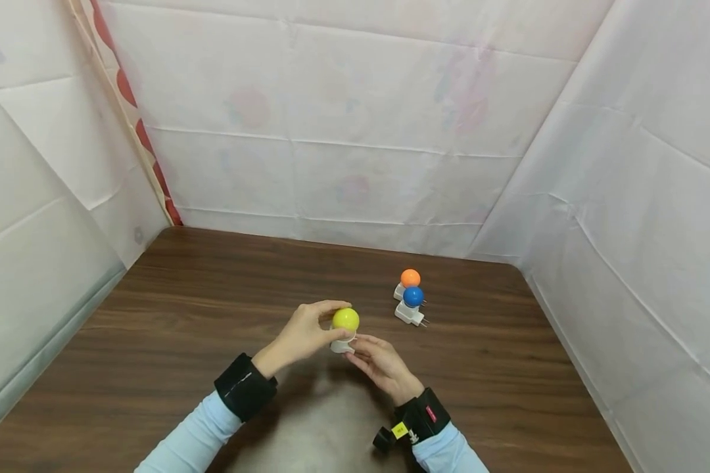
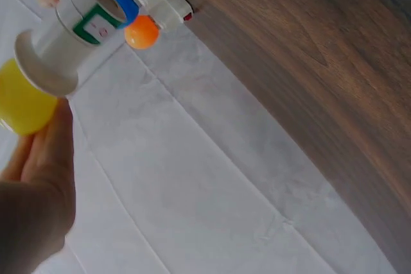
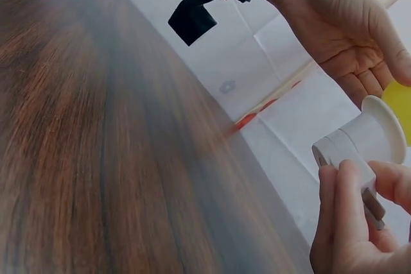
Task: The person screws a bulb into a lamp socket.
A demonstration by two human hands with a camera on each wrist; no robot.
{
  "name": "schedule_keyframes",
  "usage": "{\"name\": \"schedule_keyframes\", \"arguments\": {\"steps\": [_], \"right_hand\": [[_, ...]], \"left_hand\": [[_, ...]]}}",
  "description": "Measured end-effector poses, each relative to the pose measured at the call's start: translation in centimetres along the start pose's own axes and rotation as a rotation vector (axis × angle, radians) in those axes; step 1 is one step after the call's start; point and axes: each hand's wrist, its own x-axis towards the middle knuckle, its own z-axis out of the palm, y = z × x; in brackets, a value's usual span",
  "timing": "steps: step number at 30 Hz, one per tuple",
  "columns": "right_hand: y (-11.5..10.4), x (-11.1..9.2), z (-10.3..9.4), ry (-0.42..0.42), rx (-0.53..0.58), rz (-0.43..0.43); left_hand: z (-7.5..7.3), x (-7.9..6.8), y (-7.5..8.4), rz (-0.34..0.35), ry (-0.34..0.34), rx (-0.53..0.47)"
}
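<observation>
Over the wooden table my left hand pinches a yellow light bulb between thumb and fingers. The bulb sits in the flared collar of a white plug-in lamp socket. My right hand grips the body of that socket from below, fingers on one side and thumb on the other, as the right wrist view shows. A green-edged label is on the socket's body in the left wrist view. Flat plug prongs stick out near the right fingers.
Right of the hands, an orange bulb and a blue bulb stand in white plug-in sockets, close together on the dark wooden table. White sheeting hangs behind and along both sides of the table.
</observation>
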Motion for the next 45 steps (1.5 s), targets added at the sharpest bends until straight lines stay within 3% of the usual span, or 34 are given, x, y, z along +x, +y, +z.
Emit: {"name": "schedule_keyframes", "arguments": {"steps": [8, 13, 18, 24, 28, 31, 35, 40, 45], "right_hand": [[0.1, 0.1, -0.6, -0.023, -0.008, 0.028], [0.0, 0.2, -0.7, -0.026, -0.004, 0.046], [0.1, 0.3, -0.8, -0.027, -0.011, 0.051], [0.0, 0.5, -0.9, -0.025, -0.017, 0.047], [-0.1, 0.7, -0.8, -0.025, -0.021, 0.044], [-0.2, 0.8, -0.6, -0.024, -0.023, 0.038], [-0.3, 0.7, -0.3, -0.001, -0.019, 0.018], [-0.4, 0.6, 0.0, 0.000, 0.002, 0.007], [-0.3, 0.6, 0.2, -0.008, 0.013, 0.011]], "left_hand": [[-0.7, 0.7, -0.7, 0.021, -0.171, -0.086], [-1.4, 1.0, 0.4, -0.006, -0.232, -0.093], [-1.9, 1.0, 1.7, -0.009, -0.259, -0.115], [-1.3, 1.2, -0.2, -0.014, -0.245, -0.145], [-1.0, 1.3, -1.1, -0.008, -0.213, -0.154], [-0.8, 1.2, -1.2, 0.012, -0.164, -0.109], [-0.2, 0.8, -0.7, 0.030, -0.071, -0.008], [0.2, 0.4, 0.0, -0.017, 0.073, 0.067], [0.6, 0.1, 0.1, -0.008, 0.149, 0.133]]}}
